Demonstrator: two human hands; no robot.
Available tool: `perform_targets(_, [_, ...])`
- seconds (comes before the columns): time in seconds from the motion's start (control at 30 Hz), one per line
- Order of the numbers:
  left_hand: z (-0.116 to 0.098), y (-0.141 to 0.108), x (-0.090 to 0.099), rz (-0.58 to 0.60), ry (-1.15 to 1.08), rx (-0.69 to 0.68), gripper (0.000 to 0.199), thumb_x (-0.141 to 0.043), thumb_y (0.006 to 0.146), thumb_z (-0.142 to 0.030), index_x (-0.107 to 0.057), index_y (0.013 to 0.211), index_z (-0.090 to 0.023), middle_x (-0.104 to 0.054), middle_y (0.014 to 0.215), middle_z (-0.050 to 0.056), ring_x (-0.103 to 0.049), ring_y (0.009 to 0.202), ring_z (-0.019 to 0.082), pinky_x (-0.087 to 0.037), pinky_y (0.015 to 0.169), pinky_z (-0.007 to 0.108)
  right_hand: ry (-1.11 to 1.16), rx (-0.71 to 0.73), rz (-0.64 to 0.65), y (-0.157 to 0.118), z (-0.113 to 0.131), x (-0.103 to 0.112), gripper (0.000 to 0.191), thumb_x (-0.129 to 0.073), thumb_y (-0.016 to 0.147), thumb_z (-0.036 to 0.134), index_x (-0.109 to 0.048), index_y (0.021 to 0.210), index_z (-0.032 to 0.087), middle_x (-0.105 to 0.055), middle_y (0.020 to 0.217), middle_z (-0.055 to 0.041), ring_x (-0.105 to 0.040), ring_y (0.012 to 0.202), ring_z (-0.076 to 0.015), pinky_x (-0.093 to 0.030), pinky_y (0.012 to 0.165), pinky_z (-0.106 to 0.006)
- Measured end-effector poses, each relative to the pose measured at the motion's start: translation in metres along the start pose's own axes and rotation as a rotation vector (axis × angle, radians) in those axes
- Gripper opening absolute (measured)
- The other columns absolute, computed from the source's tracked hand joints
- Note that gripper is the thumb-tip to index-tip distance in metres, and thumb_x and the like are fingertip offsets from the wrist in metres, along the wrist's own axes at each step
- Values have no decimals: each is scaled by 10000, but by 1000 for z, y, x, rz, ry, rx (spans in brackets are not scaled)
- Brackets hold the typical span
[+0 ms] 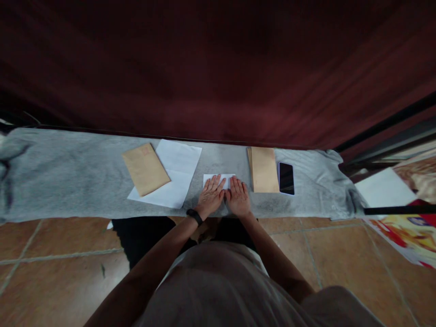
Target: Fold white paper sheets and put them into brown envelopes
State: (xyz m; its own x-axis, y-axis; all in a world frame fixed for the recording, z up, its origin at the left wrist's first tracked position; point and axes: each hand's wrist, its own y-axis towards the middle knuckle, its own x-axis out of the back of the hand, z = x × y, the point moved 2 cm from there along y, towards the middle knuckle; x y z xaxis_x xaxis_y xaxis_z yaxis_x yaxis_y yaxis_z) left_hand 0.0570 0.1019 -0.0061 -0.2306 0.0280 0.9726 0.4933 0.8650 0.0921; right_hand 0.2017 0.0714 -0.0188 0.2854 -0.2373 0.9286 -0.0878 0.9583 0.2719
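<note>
Both palms lie flat on a small folded white paper [225,183] at the near middle of the cloth. My left hand [211,195], with a black band at its wrist, covers the paper's left part, its fingers stretched out. Over the right part rests my right hand [239,197], also flat, with the two thumbs almost touching. Much of the paper is hidden beneath the hands. To the left, a brown envelope [146,169] lies partly over white sheets of paper [179,165]. Right of my hands is a stack of brown envelopes [265,170].
A grey cloth [75,177] covers the narrow work surface. Beside the envelope stack lies a phone [286,178]. Dark red fabric [218,68] rises behind the far edge. At the right, a white sheet [384,188] and a colourful printed box [408,231] stand near a black bar [398,210].
</note>
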Motion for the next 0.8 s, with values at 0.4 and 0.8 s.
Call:
perform_targets(0.4, [7, -1, 3, 13, 20, -89, 556, -343, 1028, -287, -344, 1576, -188, -283, 1663, 79, -195, 1556, 255, -157, 1274, 496, 28, 100, 10, -17, 15, 0, 539, -352, 1052, 279, -350, 1565, 114, -429, 1580, -137, -387, 1476, -246, -267, 1227, -481])
perform_targets(0.8, [22, -27, 9, -52, -25, -15, 594, -332, 1036, -354, -323, 1568, -89, -299, 1644, 155, -224, 1546, 259, -228, 1258, 476, 28, 75, 27, -33, 7, 11, 597, -401, 1056, 384, -318, 1578, 106, -405, 1587, -170, -386, 1472, -301, -278, 1214, -525])
